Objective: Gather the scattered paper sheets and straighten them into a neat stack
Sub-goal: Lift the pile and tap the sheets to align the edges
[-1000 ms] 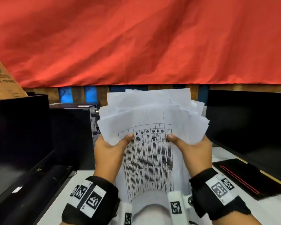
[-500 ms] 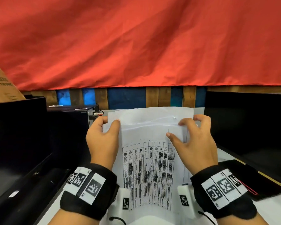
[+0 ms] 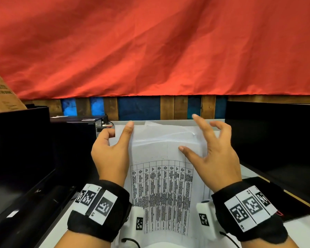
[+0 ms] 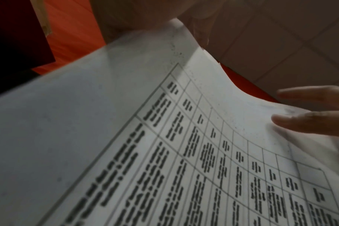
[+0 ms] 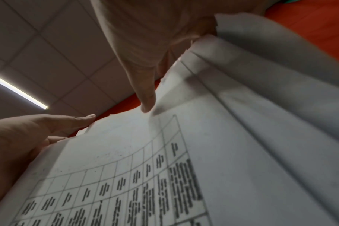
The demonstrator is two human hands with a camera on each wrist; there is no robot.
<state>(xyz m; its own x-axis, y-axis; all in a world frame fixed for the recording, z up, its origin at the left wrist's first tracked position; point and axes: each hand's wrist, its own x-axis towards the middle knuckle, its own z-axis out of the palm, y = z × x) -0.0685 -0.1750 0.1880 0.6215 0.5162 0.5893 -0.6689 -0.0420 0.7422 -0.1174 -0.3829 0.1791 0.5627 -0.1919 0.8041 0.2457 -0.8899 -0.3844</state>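
Observation:
Both hands hold a stack of white paper sheets tilted above the white table; the front sheet carries a printed grid. My left hand grips the upper left edge, thumb on the front and fingers curled behind. My right hand is at the upper right corner, thumb pressed on the front sheet and fingers spread over the top edge. Several sheet tops still stand uneven near that corner. The left wrist view shows the printed sheet and the right thumb. The right wrist view shows the stack and left hand.
Black monitors stand close on the left and right. A black computer case sits at the back left, and a flat black pad lies on the table at the right. A red cloth hangs behind.
The fanned-out sheets came down and closed into a tighter stack. Both hands slid from the lower sides up to the top corners.

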